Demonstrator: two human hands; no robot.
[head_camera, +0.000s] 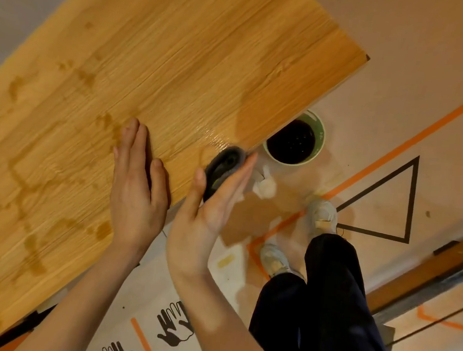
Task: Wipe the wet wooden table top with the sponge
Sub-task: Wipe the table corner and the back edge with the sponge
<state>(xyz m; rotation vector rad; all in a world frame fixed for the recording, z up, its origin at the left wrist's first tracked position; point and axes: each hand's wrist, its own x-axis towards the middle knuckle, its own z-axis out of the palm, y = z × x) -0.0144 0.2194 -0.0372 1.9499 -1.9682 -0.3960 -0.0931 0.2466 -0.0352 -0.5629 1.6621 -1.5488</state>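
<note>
2 hands point(138, 190), 1 sponge point(224, 164), 1 bucket point(318, 136).

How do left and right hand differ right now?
The left hand lies flat, palm down, on the wooden table top; the right hand stands on edge at the table's rim. The left hand holds nothing; the right hand presses the dark sponge against the wet edge. Both have straight fingers.
</note>
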